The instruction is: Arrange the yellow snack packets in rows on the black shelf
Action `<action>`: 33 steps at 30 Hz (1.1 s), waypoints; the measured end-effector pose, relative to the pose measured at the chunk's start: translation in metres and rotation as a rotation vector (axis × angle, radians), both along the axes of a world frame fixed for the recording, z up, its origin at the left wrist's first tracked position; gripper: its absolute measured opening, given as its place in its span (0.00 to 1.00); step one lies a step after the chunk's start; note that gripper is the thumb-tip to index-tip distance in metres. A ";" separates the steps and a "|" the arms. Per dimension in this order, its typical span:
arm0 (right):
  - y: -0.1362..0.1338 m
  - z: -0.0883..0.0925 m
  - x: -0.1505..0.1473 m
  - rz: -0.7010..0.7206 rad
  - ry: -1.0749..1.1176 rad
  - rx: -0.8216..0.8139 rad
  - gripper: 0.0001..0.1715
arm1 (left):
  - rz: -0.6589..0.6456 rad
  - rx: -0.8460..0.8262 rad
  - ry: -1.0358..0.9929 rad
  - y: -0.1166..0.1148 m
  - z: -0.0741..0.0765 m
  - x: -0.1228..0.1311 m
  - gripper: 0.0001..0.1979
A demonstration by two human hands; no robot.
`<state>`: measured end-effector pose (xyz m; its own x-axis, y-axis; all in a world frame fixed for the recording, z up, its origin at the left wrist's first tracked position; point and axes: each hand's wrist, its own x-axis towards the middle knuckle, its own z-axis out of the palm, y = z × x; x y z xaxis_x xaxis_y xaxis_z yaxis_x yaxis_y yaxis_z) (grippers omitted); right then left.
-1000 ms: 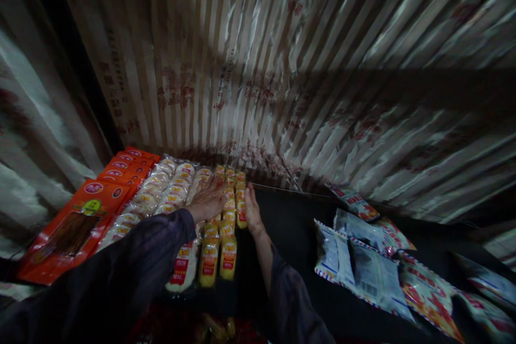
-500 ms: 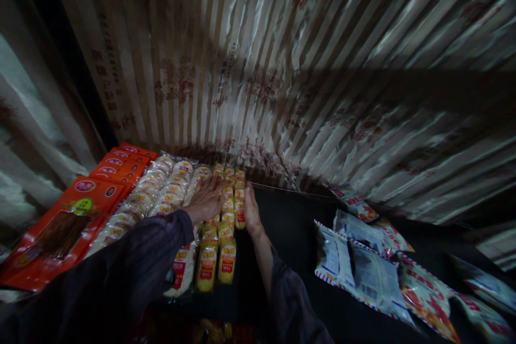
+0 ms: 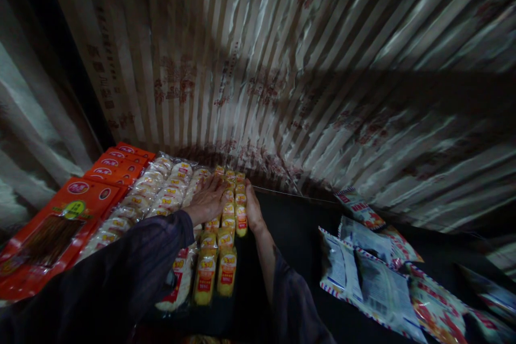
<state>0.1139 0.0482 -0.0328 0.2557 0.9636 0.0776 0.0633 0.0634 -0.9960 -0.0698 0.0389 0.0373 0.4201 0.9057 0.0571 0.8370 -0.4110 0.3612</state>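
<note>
My left hand (image 3: 207, 201) lies flat, fingers stretched away from me, over the tops of the small yellow snack packets (image 3: 205, 274) and the edge of the white round cracker packs (image 3: 171, 193). Against the right side of the rightmost yellow row stands my right hand (image 3: 253, 207), edge-on, its fingers straight and touching the packets. Neither hand grips anything. The yellow packets run in close rows toward the back wall, each with a red label. Part of the rows is hidden under my left hand and sleeve.
Orange-red snack bags (image 3: 60, 226) overlap at the left. Silver and red striped-edge bags (image 3: 374, 279) lie loosely on the dark surface (image 3: 290, 236) at the right. Corrugated sheeting (image 3: 226, 64) with red print rises behind, and a thin line (image 3: 290, 193) runs along its foot.
The view has shifted slightly, so the bags at the right appear a little further right and lower. Both hands keep nearly the same place on the yellow packets.
</note>
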 end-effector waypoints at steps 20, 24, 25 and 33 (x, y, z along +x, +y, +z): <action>-0.006 0.000 -0.004 -0.017 0.088 -0.022 0.45 | 0.005 -0.058 -0.036 -0.016 0.022 -0.002 0.30; -0.022 0.001 -0.001 -0.055 0.106 -0.025 0.47 | -0.011 -0.091 -0.023 -0.035 0.036 -0.006 0.31; -0.027 0.002 -0.001 -0.060 0.109 -0.021 0.48 | -0.012 -0.107 -0.007 -0.041 0.040 -0.007 0.32; -0.094 0.007 -0.013 -0.138 0.082 0.040 0.47 | -0.064 -0.042 0.070 -0.125 0.027 -0.018 0.32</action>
<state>0.1010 -0.0463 -0.0261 0.3925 0.9155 0.0887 -0.0069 0.0993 -0.9950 -0.0880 -0.0859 0.0644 0.4792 0.8777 -0.0114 0.8330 -0.4506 0.3210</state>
